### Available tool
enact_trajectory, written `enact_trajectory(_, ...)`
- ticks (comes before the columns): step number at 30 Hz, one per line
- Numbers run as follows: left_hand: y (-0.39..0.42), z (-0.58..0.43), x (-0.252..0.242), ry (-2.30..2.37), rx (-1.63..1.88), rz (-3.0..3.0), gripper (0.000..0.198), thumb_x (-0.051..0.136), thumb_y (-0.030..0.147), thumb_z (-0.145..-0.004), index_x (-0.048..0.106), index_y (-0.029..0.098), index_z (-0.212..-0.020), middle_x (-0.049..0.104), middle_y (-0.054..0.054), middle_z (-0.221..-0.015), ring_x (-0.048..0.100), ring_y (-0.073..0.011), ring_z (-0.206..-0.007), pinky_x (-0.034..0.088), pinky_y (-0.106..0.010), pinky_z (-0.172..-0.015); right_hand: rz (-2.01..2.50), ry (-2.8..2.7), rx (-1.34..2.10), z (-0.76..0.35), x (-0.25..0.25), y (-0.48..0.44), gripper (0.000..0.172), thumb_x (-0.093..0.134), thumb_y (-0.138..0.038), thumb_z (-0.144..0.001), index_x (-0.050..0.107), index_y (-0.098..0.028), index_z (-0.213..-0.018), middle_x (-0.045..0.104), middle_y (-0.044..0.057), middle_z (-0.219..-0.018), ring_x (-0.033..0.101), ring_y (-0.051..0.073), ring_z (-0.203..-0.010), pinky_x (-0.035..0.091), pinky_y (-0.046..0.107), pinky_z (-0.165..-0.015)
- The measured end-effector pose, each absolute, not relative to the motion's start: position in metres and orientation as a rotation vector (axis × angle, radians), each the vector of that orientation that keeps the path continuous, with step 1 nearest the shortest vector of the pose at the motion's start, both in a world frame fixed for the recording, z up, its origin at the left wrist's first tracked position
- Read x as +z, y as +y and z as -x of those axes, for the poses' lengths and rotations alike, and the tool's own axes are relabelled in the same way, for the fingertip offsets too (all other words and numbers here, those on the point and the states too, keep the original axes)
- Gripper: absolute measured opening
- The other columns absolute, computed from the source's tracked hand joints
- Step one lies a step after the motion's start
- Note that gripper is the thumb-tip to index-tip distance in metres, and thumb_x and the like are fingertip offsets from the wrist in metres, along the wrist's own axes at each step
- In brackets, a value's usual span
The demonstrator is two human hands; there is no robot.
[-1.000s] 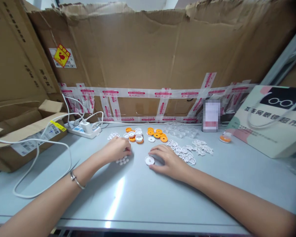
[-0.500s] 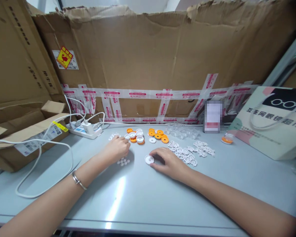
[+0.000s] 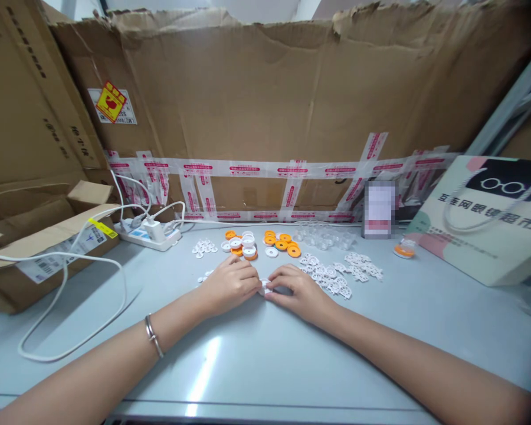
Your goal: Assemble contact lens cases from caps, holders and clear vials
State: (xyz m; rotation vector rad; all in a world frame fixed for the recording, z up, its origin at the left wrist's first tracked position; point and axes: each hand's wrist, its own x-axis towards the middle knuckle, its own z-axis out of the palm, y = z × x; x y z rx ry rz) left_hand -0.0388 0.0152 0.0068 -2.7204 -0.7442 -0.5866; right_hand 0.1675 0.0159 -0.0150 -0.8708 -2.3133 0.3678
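A small white round plastic disc (image 3: 264,288) lies on the table between my hands, mostly covered by fingers. My right hand (image 3: 304,293) grips its right side between thumb and fingers. Closed fingertips of my left hand (image 3: 235,285) meet the disc from the left; whatever they pinch is hidden. Small white pieces (image 3: 204,248) lie beyond my left hand, and a few more (image 3: 203,276) show partly behind it. White and orange round parts (image 3: 249,251) stand stacked behind the hands, with orange rings (image 3: 294,250) to their right. Flat white cut-out pieces (image 3: 331,277) are spread beyond my right hand.
Clear plastic domes (image 3: 325,237) sit at the back near a propped phone (image 3: 379,209). An orange-and-clear assembled piece (image 3: 405,248) stands beside a paper bag (image 3: 487,236). At left are a power strip (image 3: 154,237), a looping white cable (image 3: 123,289) and an open cardboard box (image 3: 66,242).
My left hand has moved right and nearer, from the small white pieces to the disc. My right hand still holds the disc in about the same place.
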Motion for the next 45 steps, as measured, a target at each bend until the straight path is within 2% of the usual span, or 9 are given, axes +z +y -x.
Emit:
enact_trajectory(19, 0.009, 0.039, 0.009, -0.741, -0.509, 2.86, 0.019, 0.045, 0.015, -0.088, 0.063, 0.019, -0.086, 0.068, -0.002, -0.088, 0.059, -0.0141, -0.084, 0.03, -0.032, -0.078, 0.905, -2.324, 0.347, -0.166, -0.014, 0.013, 0.011, 0.063, -0.031, -0.078, 0.067, -0.021, -0.076, 0.064, 0.005, -0.086, 0.057, 0.019, -0.086, 0.046, 0.033, -0.079)
enact_trajectory(25, 0.022, 0.064, 0.033, -1.136, -0.82, 2.926, 0.017, 0.048, 0.022, -0.087, 0.063, 0.019, -0.094, 0.067, -0.004, -0.098, 0.059, -0.0162, -0.094, 0.038, -0.028, -0.08, 0.898, -2.32, 0.373, -0.165, -0.012, 0.014, 0.013, 0.064, -0.031, -0.078, 0.066, -0.019, -0.079, 0.064, 0.005, -0.087, 0.057, 0.018, -0.087, 0.044, 0.033, -0.081)
enact_trajectory(30, 0.036, 0.097, 0.043, -1.564, -0.457, 3.014, 0.015, 0.054, 0.026, -0.08, 0.065, 0.017, -0.085, 0.067, -0.004, -0.087, 0.06, -0.0169, -0.081, 0.043, -0.026, -0.076, 0.929, -2.308, 0.382, -0.163, -0.011, 0.015, 0.015, 0.065, -0.033, -0.076, 0.066, -0.019, -0.082, 0.065, 0.004, -0.085, 0.057, 0.018, -0.085, 0.043, 0.033, -0.08)
enact_trajectory(37, 0.036, 0.088, 0.039, -1.589, -0.198, 3.092, 0.015, 0.057, 0.023, -0.075, 0.067, 0.017, -0.086, 0.068, -0.003, -0.086, 0.06, -0.0164, -0.079, 0.043, -0.023, -0.072, 0.94, -2.311, 0.348, -0.162, -0.013, 0.018, 0.016, 0.067, -0.034, -0.074, 0.065, -0.019, -0.081, 0.065, 0.004, -0.084, 0.058, 0.019, -0.085, 0.042, 0.033, -0.078)
enact_trajectory(45, 0.034, 0.086, 0.038, -1.512, -0.138, 3.026, 0.017, 0.053, 0.017, -0.074, 0.069, 0.018, -0.08, 0.069, -0.003, -0.08, 0.062, -0.0156, -0.073, 0.042, -0.022, -0.068, 0.913, -2.133, 0.389, -0.17, 0.004, 0.012, 0.013, 0.064, -0.031, -0.077, 0.065, -0.02, -0.084, 0.066, 0.004, -0.088, 0.059, 0.018, -0.087, 0.044, 0.033, -0.081)
